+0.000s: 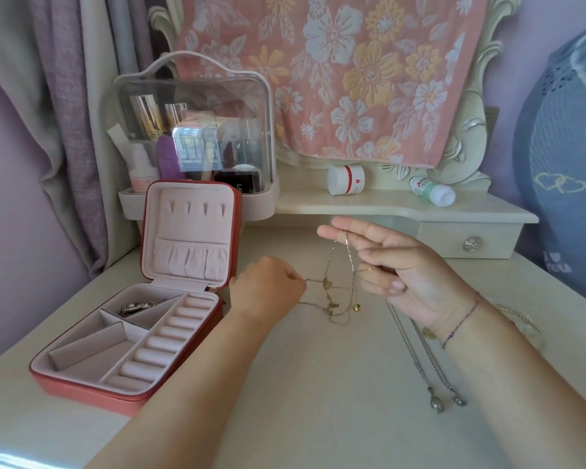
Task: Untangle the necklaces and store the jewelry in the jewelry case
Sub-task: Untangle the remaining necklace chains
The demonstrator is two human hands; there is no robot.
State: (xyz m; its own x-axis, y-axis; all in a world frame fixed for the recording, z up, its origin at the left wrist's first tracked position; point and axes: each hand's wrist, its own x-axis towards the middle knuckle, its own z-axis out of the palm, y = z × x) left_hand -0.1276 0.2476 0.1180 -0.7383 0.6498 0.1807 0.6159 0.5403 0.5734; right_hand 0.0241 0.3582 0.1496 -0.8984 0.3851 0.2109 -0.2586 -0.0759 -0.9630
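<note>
A red jewelry case (pixel 92 389) lies open at the left, its pink lid upright. One rear compartment holds a silver piece (pixel 136 308). Between my hands hangs a tangle of thin gold necklaces (pixel 335 292) with small pendants. My left hand (pixel 271 286) is curled and pinches one chain end, pulling it leftward. My right hand (pixel 389 262) is raised, palm up, and pinches the chain's top between thumb and fingers. A silver necklace (pixel 427 367) with two drop pendants lies on the table under my right wrist.
A clear cosmetics organizer (pixel 197 130) stands behind the case. On the raised shelf sit a white jar (pixel 345 180) and a tipped bottle (pixel 432 191). A small drawer (pixel 467 243) is at the right. A bracelet (pixel 518 316) lies beyond my right forearm.
</note>
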